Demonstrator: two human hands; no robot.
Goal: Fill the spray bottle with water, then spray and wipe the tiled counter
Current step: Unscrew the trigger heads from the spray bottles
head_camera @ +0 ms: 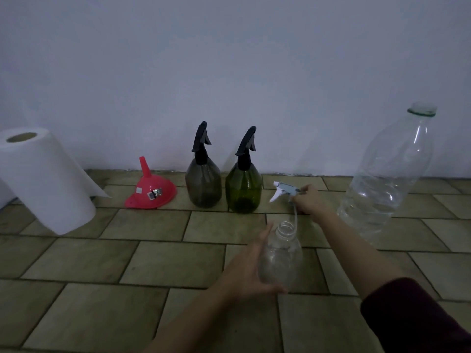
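A clear spray bottle (281, 256) stands uncapped on the tiled counter (127, 263). My left hand (247, 266) grips its left side. My right hand (309, 201) holds the white and grey spray head (283, 191) just behind the bottle, low over the counter; its thin dip tube hangs down toward the bottle's open neck. A large clear water bottle (390, 174) stands open at the right, partly filled with water. A red funnel (151, 191) lies mouth down at the left. A paper towel roll (43, 179) stands at the far left.
Two spray bottles with black heads stand against the wall: a dark grey one (203, 182) and a green one (244, 188). The pale wall (229, 72) closes the back of the counter.
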